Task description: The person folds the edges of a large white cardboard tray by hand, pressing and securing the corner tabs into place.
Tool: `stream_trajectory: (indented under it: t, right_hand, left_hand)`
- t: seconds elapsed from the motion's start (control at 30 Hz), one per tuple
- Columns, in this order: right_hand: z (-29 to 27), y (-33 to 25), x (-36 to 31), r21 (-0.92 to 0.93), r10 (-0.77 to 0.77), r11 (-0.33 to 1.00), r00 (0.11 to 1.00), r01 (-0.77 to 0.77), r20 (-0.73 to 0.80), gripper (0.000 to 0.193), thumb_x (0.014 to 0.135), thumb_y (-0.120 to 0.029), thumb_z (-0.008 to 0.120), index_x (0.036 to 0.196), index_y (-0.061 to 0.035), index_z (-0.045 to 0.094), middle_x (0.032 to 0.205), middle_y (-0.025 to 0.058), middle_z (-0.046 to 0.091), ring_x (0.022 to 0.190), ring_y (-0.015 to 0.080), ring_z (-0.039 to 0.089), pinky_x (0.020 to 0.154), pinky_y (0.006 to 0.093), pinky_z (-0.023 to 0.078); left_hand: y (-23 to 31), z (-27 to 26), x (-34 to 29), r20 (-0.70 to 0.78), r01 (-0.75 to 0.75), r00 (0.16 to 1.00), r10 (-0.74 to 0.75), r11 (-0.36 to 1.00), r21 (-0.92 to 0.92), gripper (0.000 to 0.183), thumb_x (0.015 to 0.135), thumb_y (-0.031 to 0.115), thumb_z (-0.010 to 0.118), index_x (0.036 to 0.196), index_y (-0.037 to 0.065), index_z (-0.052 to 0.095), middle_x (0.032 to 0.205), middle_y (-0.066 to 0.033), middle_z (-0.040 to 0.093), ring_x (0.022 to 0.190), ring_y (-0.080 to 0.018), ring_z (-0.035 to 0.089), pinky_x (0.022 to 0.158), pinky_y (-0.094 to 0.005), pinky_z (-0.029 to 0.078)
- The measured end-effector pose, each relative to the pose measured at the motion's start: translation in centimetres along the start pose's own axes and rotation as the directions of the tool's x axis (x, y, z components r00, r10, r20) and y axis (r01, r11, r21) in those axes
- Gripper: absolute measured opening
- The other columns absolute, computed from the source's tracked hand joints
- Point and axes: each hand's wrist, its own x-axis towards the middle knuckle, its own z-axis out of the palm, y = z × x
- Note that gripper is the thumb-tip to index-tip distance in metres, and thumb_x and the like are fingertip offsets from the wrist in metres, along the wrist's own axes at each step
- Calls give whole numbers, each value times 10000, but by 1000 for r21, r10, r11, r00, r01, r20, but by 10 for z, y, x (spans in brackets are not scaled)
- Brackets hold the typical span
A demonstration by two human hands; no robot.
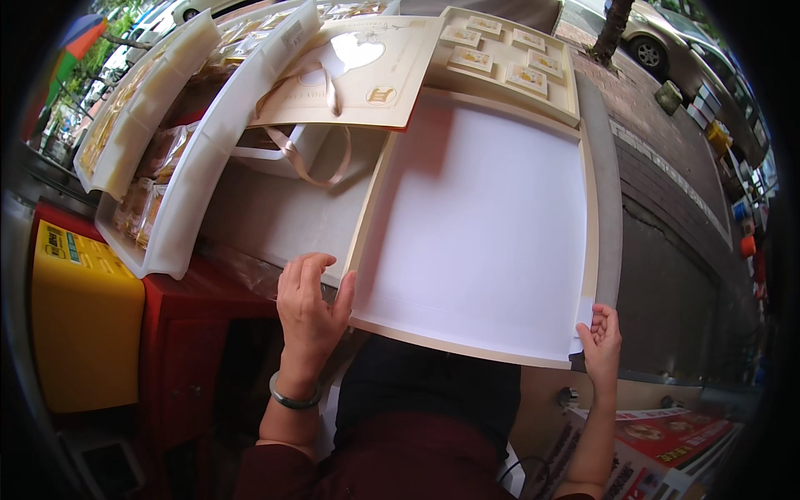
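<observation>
A wide shallow box (591,250) with a cream rim and a smooth white inside lies in front of me. At its near left corner is my left hand (310,293), fingers loosely bent and thumb apart, with nothing seen in it. The thumb comes close to the box's rim; whether it touches, I cannot tell. My right hand (602,335) is at the near right corner, thumb and fingers closed around a small white paper flap (584,321) along the rim. Part of that flap is hidden by the fingers.
Beyond the box stands a cream tray (507,86) with several small packets. A gift bag (367,83) with ribbon handles lies at the far left. Long white bins (212,142) hold wrapped food. A yellow box (87,325) stands beside a red cabinet (187,333).
</observation>
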Motion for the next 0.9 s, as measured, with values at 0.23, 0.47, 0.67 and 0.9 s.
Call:
stream_trajectory:
  t: [0.23, 0.47, 0.67, 0.9]
  right_hand:
    - [2, 2, -1, -5, -12, 1000, 1000, 12, -14, 372, 924, 60, 636, 1266, 32, 491, 974, 47, 596, 853, 74, 573, 751, 207, 495]
    - [3, 2, -3, -23, -9, 1000, 1000, 8, -20, 373, 926, 54, 638, 1270, 31, 494, 984, 55, 608, 857, 75, 578, 752, 210, 499]
    - [5, 1, -4, -33, -22, 999, 999, 21, -33, 377, 926, 48, 640, 1276, 34, 502, 995, 61, 615, 864, 80, 582, 756, 214, 502]
    - [5, 1, -5, -44, -13, 999, 999, 11, -38, 376, 921, 49, 645, 1272, 34, 510, 995, 60, 617, 864, 85, 582, 755, 216, 496]
  left_hand:
    - [-17, 16, -6, 195, 99, 977, -85, 993, -64, 219, 859, 113, 749, 896, 40, 546, 782, -128, 662, 723, -318, 676, 609, -416, 527]
    - [-20, 34, -11, 158, 92, 983, -91, 996, -4, 168, 805, -61, 636, 913, 16, 532, 785, -173, 605, 725, -384, 621, 617, -459, 508]
    - [-13, 47, -17, 137, 45, 990, -34, 996, -80, 169, 791, -76, 637, 904, 3, 540, 884, -193, 586, 780, -404, 595, 695, -454, 509]
    - [-15, 43, -13, 267, 165, 957, -116, 971, -170, 143, 828, -36, 689, 910, 3, 579, 927, -174, 590, 799, -385, 625, 714, -441, 519]
